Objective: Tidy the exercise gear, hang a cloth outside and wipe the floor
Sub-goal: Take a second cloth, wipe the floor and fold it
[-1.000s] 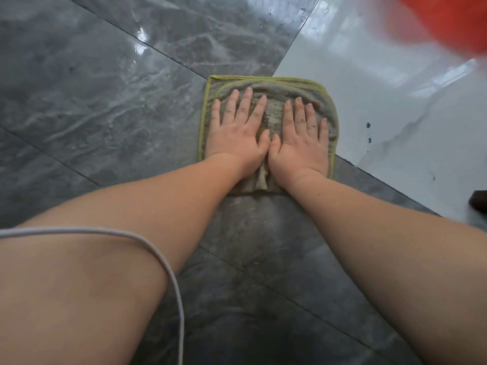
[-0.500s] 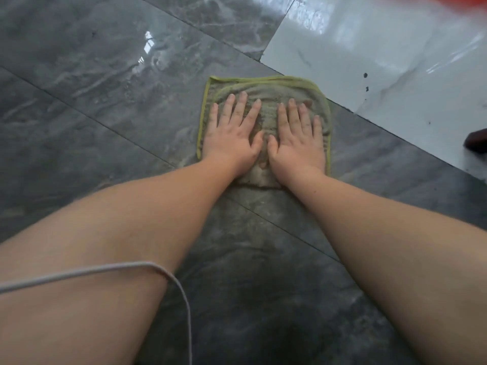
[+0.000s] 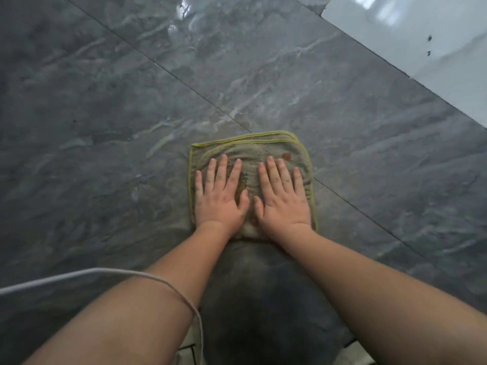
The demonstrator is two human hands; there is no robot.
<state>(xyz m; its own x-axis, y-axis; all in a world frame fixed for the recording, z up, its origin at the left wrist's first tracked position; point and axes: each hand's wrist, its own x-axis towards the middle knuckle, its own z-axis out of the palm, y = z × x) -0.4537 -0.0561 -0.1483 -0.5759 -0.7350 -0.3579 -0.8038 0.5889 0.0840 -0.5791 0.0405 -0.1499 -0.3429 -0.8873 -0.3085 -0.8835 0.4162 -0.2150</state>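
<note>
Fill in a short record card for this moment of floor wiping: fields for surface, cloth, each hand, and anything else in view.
surface: dark grey marbled floor tiles, glossy; white tile at far right
cloth: folded grey cloth with yellow-green edging, flat on the floor, a brown spot near its far right corner
left hand: left hand flat on the cloth, fingers straight
right hand: right hand flat beside it, thumbs close
other: white cable across the left forearm

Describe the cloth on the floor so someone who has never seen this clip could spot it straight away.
Start from the dark grey marbled floor tiles that fill most of the view. Near the middle lies a folded grey-green cloth, pressed flat under the left hand and the right hand. Its yellow-green stitched edging and a small reddish-brown stain by the right fingertips set it apart from the tiles.
</note>
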